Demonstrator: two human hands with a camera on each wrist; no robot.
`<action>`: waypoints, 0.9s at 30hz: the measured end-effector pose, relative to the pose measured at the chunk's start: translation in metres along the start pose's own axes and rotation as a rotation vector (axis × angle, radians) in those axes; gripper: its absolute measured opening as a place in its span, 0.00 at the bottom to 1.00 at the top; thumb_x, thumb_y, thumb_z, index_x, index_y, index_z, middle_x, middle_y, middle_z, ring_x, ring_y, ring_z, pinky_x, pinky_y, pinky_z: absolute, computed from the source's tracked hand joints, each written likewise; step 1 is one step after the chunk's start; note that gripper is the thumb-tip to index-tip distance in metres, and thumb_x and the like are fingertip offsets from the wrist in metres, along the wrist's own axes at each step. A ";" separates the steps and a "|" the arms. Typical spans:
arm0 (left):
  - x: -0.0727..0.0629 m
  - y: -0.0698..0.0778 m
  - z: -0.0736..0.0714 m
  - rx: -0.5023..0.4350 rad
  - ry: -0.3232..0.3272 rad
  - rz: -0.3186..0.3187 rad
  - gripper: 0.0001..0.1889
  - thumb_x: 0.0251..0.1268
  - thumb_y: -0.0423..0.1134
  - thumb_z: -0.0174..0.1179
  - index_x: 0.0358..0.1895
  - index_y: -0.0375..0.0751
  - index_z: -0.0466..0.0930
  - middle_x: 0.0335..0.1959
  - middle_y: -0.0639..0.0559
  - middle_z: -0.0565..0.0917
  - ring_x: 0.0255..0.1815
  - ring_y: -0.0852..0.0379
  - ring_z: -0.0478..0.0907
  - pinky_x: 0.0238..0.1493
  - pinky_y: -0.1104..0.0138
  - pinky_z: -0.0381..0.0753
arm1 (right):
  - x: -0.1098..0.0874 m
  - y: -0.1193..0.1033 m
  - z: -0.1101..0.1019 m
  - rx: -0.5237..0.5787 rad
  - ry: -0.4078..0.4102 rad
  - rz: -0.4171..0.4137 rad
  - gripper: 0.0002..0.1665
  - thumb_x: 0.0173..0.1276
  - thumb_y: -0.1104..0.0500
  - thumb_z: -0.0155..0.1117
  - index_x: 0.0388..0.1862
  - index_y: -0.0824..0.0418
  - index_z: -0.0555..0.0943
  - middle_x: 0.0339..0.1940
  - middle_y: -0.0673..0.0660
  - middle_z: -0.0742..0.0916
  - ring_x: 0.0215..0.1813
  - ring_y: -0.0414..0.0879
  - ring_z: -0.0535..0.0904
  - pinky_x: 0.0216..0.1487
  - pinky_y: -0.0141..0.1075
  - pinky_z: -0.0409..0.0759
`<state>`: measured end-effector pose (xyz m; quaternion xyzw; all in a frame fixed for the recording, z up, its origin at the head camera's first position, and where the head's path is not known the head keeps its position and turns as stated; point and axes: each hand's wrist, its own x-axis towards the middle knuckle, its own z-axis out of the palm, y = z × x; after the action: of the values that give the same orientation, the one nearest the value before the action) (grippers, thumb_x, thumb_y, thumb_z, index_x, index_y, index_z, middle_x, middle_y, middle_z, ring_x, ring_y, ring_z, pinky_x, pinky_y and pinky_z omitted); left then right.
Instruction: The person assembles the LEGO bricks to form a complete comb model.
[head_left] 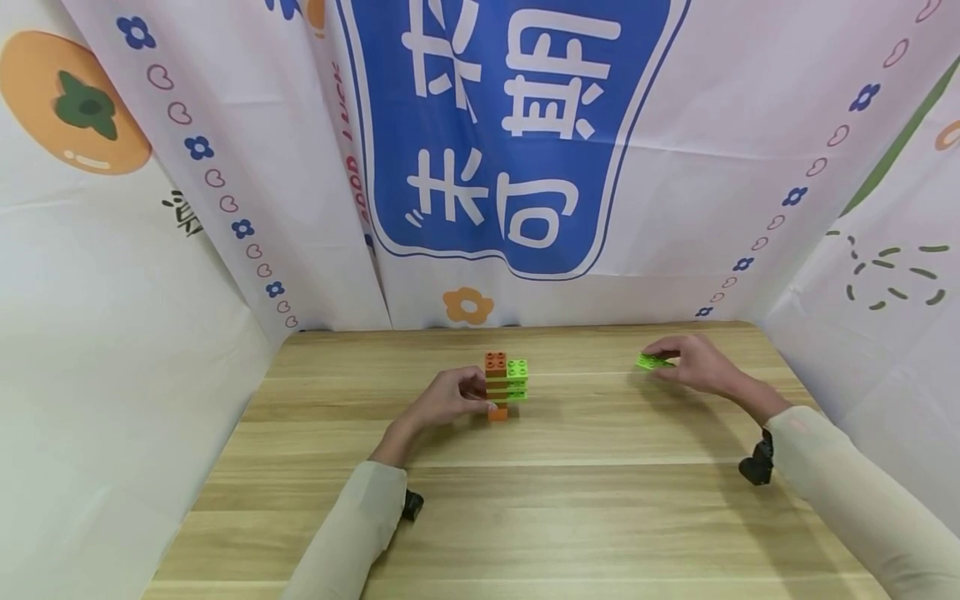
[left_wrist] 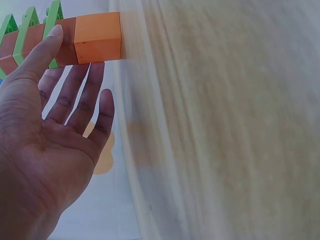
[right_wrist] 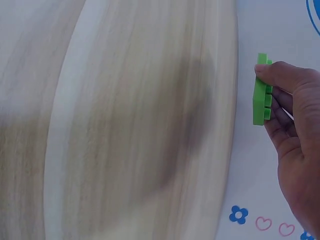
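A stack of toy building bricks stands upright at the middle of the table, its brown-orange bricks alternating with thin green plates that jut out to the right. At its bottom is a bright orange brick. My left hand grips the stack from the left, thumb on the near side and fingers behind; the little finger stands off it in the left wrist view. Over to the right, my right hand pinches a loose thin green plate by its edges, held above the table with its studs turned towards the palm.
The wood-grain table reaches back to a printed white cloth hanging behind it. Similar cloth rises at the left and right sides. A small black device sits at the right wrist, another at the left.
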<state>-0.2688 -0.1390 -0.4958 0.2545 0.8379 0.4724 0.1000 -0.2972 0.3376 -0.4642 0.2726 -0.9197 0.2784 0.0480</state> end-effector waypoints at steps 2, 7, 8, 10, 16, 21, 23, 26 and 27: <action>0.000 -0.001 0.000 0.005 -0.001 0.005 0.14 0.67 0.40 0.76 0.49 0.39 0.83 0.46 0.48 0.88 0.43 0.54 0.83 0.47 0.66 0.83 | 0.001 -0.003 0.000 -0.001 -0.001 -0.008 0.21 0.58 0.71 0.81 0.52 0.68 0.89 0.48 0.64 0.92 0.47 0.57 0.89 0.49 0.53 0.88; 0.001 0.000 -0.001 0.010 -0.005 0.007 0.14 0.67 0.40 0.76 0.48 0.39 0.83 0.46 0.49 0.88 0.43 0.55 0.83 0.46 0.66 0.83 | 0.004 -0.012 0.000 -0.009 -0.008 -0.018 0.21 0.60 0.69 0.82 0.52 0.66 0.89 0.48 0.62 0.92 0.47 0.55 0.89 0.49 0.55 0.87; 0.001 0.000 -0.001 0.010 -0.004 0.006 0.14 0.66 0.40 0.76 0.48 0.40 0.83 0.45 0.49 0.87 0.43 0.55 0.82 0.46 0.66 0.83 | 0.005 -0.014 0.000 -0.012 -0.010 -0.020 0.20 0.60 0.68 0.82 0.53 0.65 0.89 0.48 0.61 0.92 0.48 0.54 0.89 0.49 0.55 0.87; 0.001 0.000 -0.001 0.011 -0.002 0.006 0.14 0.66 0.40 0.76 0.48 0.39 0.83 0.45 0.49 0.87 0.43 0.54 0.82 0.46 0.66 0.83 | 0.007 -0.017 0.001 -0.012 -0.013 -0.029 0.20 0.60 0.68 0.82 0.53 0.64 0.90 0.48 0.60 0.92 0.48 0.53 0.89 0.49 0.55 0.87; 0.000 0.000 0.000 -0.012 -0.006 0.008 0.14 0.66 0.39 0.76 0.48 0.38 0.83 0.45 0.47 0.88 0.43 0.53 0.83 0.46 0.66 0.83 | 0.012 -0.028 0.002 0.008 -0.014 -0.073 0.21 0.60 0.68 0.82 0.52 0.65 0.89 0.49 0.61 0.92 0.47 0.53 0.90 0.48 0.50 0.89; -0.001 -0.001 0.000 -0.028 -0.006 -0.002 0.14 0.67 0.39 0.76 0.48 0.39 0.83 0.45 0.47 0.88 0.42 0.52 0.83 0.44 0.66 0.83 | 0.018 -0.038 0.002 -0.009 -0.005 -0.105 0.21 0.59 0.66 0.83 0.52 0.64 0.90 0.48 0.60 0.93 0.45 0.51 0.91 0.47 0.46 0.90; -0.001 -0.001 0.000 -0.027 -0.005 -0.008 0.13 0.66 0.39 0.76 0.48 0.40 0.83 0.44 0.48 0.88 0.42 0.52 0.83 0.44 0.66 0.83 | 0.020 -0.043 0.001 -0.012 0.003 -0.122 0.21 0.58 0.66 0.83 0.51 0.64 0.90 0.48 0.60 0.93 0.44 0.51 0.91 0.46 0.48 0.90; 0.000 -0.001 0.000 -0.024 -0.005 -0.010 0.13 0.66 0.39 0.76 0.47 0.40 0.83 0.45 0.49 0.88 0.42 0.52 0.84 0.45 0.65 0.84 | 0.024 -0.052 0.000 -0.015 0.012 -0.154 0.21 0.58 0.66 0.83 0.51 0.64 0.90 0.47 0.60 0.93 0.44 0.50 0.91 0.45 0.50 0.89; 0.000 -0.002 0.000 -0.026 -0.006 -0.009 0.14 0.66 0.39 0.76 0.47 0.40 0.83 0.45 0.49 0.88 0.42 0.52 0.83 0.45 0.65 0.84 | 0.025 -0.054 0.000 -0.013 0.012 -0.166 0.21 0.58 0.66 0.83 0.51 0.64 0.90 0.47 0.60 0.93 0.44 0.50 0.91 0.45 0.51 0.89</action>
<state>-0.2693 -0.1398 -0.4971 0.2506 0.8326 0.4819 0.1080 -0.2896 0.2881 -0.4320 0.3458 -0.8955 0.2690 0.0783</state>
